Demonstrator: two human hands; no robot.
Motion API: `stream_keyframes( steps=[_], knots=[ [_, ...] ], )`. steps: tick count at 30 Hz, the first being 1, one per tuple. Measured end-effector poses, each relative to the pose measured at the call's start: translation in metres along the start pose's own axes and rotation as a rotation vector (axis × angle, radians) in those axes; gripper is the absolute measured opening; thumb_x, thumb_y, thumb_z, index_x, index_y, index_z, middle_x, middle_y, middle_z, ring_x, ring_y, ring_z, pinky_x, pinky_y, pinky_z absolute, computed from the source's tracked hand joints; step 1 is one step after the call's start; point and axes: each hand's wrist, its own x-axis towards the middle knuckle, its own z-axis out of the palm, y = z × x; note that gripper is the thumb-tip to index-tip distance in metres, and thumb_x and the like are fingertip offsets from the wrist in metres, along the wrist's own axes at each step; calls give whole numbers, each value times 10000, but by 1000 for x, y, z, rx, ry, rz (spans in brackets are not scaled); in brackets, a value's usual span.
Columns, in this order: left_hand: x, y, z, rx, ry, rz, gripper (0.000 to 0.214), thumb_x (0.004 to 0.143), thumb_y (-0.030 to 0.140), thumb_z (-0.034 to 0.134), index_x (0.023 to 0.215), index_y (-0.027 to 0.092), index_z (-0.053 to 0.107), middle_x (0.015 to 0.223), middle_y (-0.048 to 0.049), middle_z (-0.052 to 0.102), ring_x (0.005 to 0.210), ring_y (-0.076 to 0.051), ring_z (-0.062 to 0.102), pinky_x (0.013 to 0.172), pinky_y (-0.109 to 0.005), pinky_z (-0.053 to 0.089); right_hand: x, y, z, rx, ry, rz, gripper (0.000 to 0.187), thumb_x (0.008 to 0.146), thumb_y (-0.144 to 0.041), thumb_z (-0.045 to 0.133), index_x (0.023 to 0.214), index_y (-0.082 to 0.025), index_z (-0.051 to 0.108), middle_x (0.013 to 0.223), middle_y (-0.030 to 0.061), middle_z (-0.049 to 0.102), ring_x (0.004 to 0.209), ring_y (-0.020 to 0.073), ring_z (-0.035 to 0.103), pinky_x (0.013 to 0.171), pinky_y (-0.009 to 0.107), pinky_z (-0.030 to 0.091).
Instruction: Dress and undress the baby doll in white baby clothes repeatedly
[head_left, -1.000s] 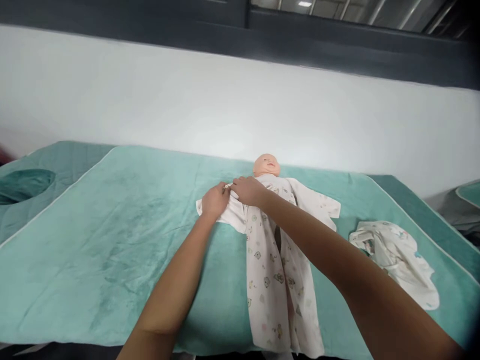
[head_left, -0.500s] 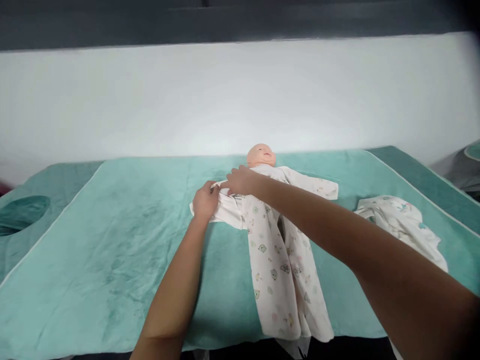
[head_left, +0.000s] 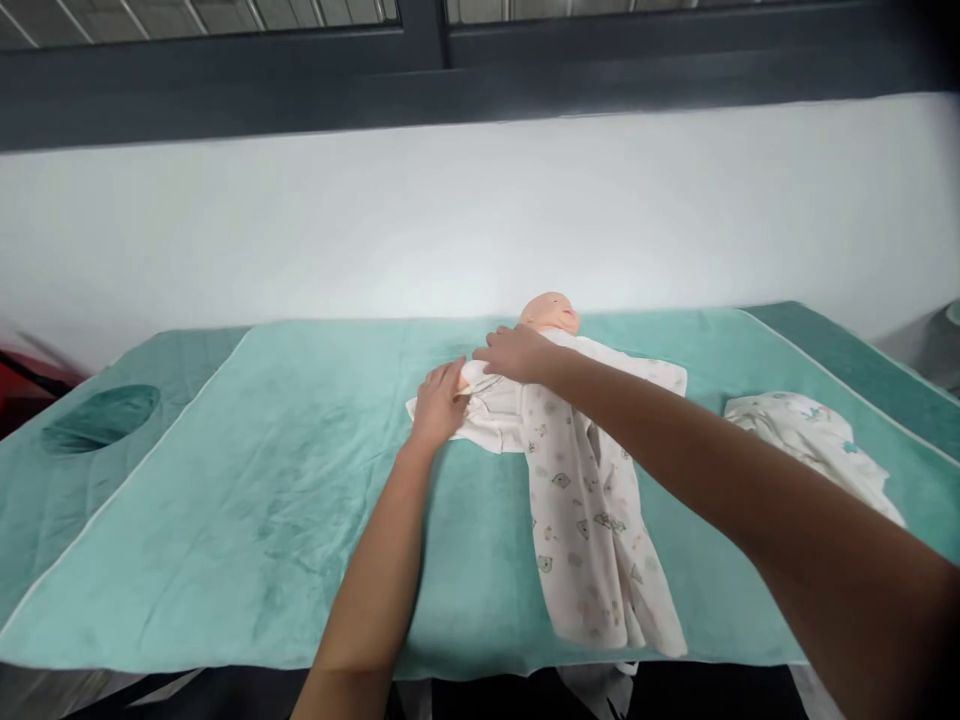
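A baby doll (head_left: 551,312) lies on its back, its head toward the wall. Spread over its body is a white printed baby romper (head_left: 581,520), with the legs stretched toward me. At the romper's left side, my left hand (head_left: 439,402) is closed around the end of the sleeve, where a bit of the doll's arm seems to show. Close beside it, my right hand (head_left: 516,352) reaches across the doll's chest with bent fingers pinching the sleeve cloth. My right forearm hides part of the romper's chest.
A green padded bed cover (head_left: 225,560) lies under everything, with a round face hole (head_left: 101,418) at the left end. More white printed clothing (head_left: 817,440) is heaped on the right. Behind stands a white wall (head_left: 375,220) below a dark window frame (head_left: 435,85).
The view has tilted up, showing more window. Both hands stay at the sleeve; the left hand's fingers now point up along it, and some of the doll's arm seems exposed there.
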Motion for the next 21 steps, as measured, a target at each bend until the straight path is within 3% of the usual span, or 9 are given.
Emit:
stream_keyframes(
  steps=[2,4,7,10,13,17,19,21],
  knots=[
    [-5,-4,-1,18,-62,50,609,868,216,559,1463,191,431,1328,-113,592,1249,-277,510,1056,-399,403,4,-12,8,29,-12,2,314,994,-368,489,1246,-209,588,1180,151,626,1087,317,540,829,402,398],
    [-9,-8,-2,59,-102,13,567,906,305,557,1453,198,451,1270,-116,618,1204,-284,538,1018,-396,424,4,-18,12,75,-7,7,335,984,-352,501,1269,-195,580,1226,157,614,1117,329,542,866,428,407],
    [-15,-12,-3,93,-131,-21,553,938,359,527,1459,195,447,1249,-128,624,1170,-289,562,966,-386,448,-11,-10,12,212,79,25,362,975,-336,506,1295,-179,569,1301,149,592,1175,315,527,945,442,405],
    [-19,-12,-2,106,-111,-7,562,942,342,511,1470,172,426,1254,-142,619,1169,-301,561,980,-411,447,-53,13,19,339,336,162,412,1010,-370,416,1343,-160,535,1398,149,533,1274,292,463,1050,441,366],
    [-24,-3,-1,111,16,18,585,915,293,528,1475,166,415,1336,-156,571,1238,-325,516,1049,-468,408,-121,39,51,349,608,440,424,1014,-383,367,1323,-156,548,1367,153,543,1291,291,442,1087,447,350],
    [-27,35,-8,-31,218,112,454,941,274,488,1386,184,504,1334,-134,563,1252,-280,504,1083,-447,407,-212,67,124,295,634,773,448,959,-434,449,1239,-116,594,1301,197,573,1218,330,483,1040,483,378],
    [-22,70,-12,-110,261,168,388,969,292,459,1337,196,536,1300,-117,580,1231,-247,519,1071,-411,428,-238,76,152,314,647,972,438,919,-455,495,1171,-120,621,1193,186,621,1127,327,523,985,472,409],
    [-9,111,-12,-124,222,249,356,978,302,454,1307,204,549,1278,-102,597,1223,-229,527,1078,-390,423,-246,82,167,334,652,1089,444,887,-483,532,1136,-130,632,1131,172,638,1066,318,535,946,449,418]
  ],
)
